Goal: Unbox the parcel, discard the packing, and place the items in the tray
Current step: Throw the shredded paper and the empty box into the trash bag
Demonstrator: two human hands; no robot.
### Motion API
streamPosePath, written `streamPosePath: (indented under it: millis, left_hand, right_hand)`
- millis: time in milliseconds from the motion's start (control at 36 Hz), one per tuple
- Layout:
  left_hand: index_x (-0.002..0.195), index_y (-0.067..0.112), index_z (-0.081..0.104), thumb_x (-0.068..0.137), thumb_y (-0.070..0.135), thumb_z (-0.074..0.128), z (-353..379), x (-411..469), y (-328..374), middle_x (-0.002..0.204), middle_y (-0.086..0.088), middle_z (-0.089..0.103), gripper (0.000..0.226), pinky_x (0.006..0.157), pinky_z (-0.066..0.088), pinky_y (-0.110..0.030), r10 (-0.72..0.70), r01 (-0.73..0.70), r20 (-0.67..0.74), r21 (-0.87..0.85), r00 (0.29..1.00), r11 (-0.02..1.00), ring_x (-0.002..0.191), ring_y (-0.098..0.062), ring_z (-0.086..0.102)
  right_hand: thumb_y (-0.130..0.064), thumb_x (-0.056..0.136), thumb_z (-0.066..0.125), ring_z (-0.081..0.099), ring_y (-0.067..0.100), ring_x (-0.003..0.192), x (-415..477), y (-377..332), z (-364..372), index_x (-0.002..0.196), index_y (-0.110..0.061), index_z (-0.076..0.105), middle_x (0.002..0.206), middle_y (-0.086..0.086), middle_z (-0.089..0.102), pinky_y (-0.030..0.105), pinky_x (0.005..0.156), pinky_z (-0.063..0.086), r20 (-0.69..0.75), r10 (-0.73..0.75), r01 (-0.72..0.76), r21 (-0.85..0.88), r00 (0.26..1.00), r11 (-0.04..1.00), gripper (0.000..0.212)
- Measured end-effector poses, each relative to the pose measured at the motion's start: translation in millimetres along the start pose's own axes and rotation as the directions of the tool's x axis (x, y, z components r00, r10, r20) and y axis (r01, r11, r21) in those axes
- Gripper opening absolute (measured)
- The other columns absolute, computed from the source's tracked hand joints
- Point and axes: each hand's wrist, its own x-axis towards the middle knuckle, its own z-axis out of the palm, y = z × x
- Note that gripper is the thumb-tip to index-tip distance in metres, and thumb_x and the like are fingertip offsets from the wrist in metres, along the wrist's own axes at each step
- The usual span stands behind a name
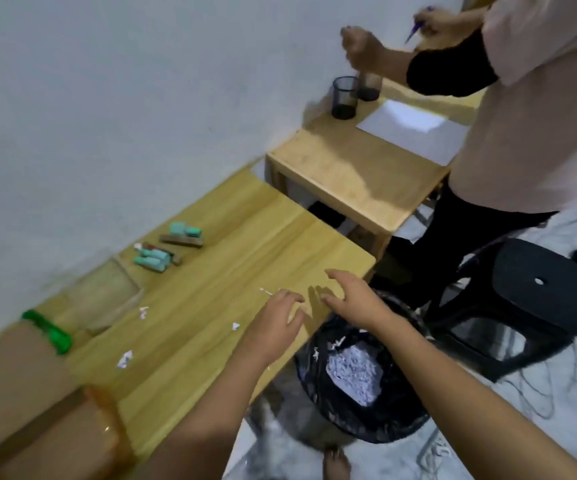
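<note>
My left hand (276,318) and my right hand (353,296) hover with spread fingers over the front right corner of the wooden table (231,271); neither holds anything. Below them stands a bin lined with a black bag (359,386), with shredded white paper inside. The open cardboard parcel (34,417) sits at the table's left end. A clear tray (107,296) lies near the wall. Teal and brown items (157,256) and another teal and brown group (185,235) lie on the table past the tray. Small white paper scraps (124,358) are scattered on the tabletop.
A green object (48,330) lies beside the parcel. A second wooden table (359,174) to the right bears two black mesh cups (344,98) and a white sheet (415,129). Another person (529,109) stands there. A black stool (522,296) stands near the bin.
</note>
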Motion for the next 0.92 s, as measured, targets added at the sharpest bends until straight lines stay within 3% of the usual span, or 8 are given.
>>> streamPosePath:
  millis: [139, 250, 361, 528, 639, 917]
  left_hand:
    - [0.112, 0.022, 0.055, 0.086, 0.044, 0.034, -35.0, -59.4, -74.6, 0.114, 0.003, 0.056, 0.04, 0.089, 0.048, -0.038, -0.123, 0.144, -0.317, 0.045, 0.941, 0.988, 0.107, -0.018, 0.054]
    - [0.12, 0.014, 0.051, 0.086, 0.041, 0.038, -51.3, -100.9, -119.8, 0.12, -0.008, 0.055, 0.045, 0.096, 0.045, -0.041, -0.336, 0.406, -0.586, -0.013, 0.738, 0.914, 0.114, -0.028, 0.051]
    - [0.133, 0.003, 0.042, 0.087, 0.034, 0.046, -51.6, -112.6, -140.6, 0.142, -0.019, 0.041, 0.056, 0.109, 0.031, -0.047, -0.514, 0.58, -0.627, -0.119, 0.586, 0.806, 0.132, -0.035, 0.037]
    - [0.141, -0.006, 0.023, 0.092, 0.034, 0.048, -40.3, -103.4, -156.7, 0.152, -0.025, 0.019, 0.069, 0.116, 0.015, -0.049, -0.727, 0.71, -0.552, -0.309, 0.408, 0.633, 0.142, -0.037, 0.014]
    - [0.143, -0.005, 0.02, 0.093, 0.037, 0.045, -35.3, -90.2, -163.9, 0.154, -0.021, 0.017, 0.07, 0.117, 0.007, -0.047, -0.745, 0.754, -0.534, -0.271, 0.4, 0.599, 0.145, -0.033, 0.01]
    - [0.147, 0.004, 0.012, 0.096, 0.044, 0.032, -32.9, -39.9, -168.7, 0.157, -0.011, 0.013, 0.068, 0.118, 0.007, -0.04, -0.651, 0.757, -0.566, -0.07, 0.506, 0.649, 0.146, -0.023, 0.008]
  right_hand:
    - [-0.053, 0.082, 0.057, 0.021, 0.019, 0.141, -9.2, -40.4, 72.4, 0.145, -0.022, 0.017, 0.152, 0.0, 0.02, 0.035, 0.112, 0.028, 0.043, -0.115, 0.111, 0.079, 0.992, 0.991, 0.081]
    - [-0.062, 0.073, 0.062, 0.001, 0.017, 0.145, -18.1, -55.0, 118.2, 0.147, -0.017, 0.008, 0.158, 0.001, 0.0, 0.035, 0.117, 0.017, -0.061, -0.155, 0.155, -0.003, 0.986, 0.988, 0.101]
    - [-0.086, 0.056, 0.049, -0.007, 0.024, 0.145, -20.2, -55.6, 144.6, 0.147, -0.018, -0.001, 0.158, 0.008, -0.006, 0.043, 0.118, 0.011, -0.154, -0.078, 0.067, -0.078, 0.985, 0.995, 0.125]
    - [-0.092, 0.048, 0.045, -0.021, 0.026, 0.142, -10.9, -52.9, 159.4, 0.143, -0.023, -0.02, 0.154, 0.012, -0.022, 0.042, 0.115, -0.009, -0.166, 0.009, -0.044, -0.207, 0.986, 0.977, 0.135]
    - [-0.093, 0.051, 0.038, -0.029, 0.024, 0.139, 3.6, -57.0, 158.9, 0.137, -0.023, -0.031, 0.149, 0.009, -0.031, 0.04, 0.114, -0.017, -0.16, 0.017, -0.058, -0.254, 0.987, 0.965, 0.13]
    - [-0.083, 0.07, 0.036, -0.012, 0.013, 0.144, 63.7, -54.7, 142.0, 0.146, -0.015, -0.006, 0.158, 0.005, -0.005, 0.033, 0.116, -0.014, -0.016, -0.248, 0.227, -0.356, 0.969, 0.907, 0.111]
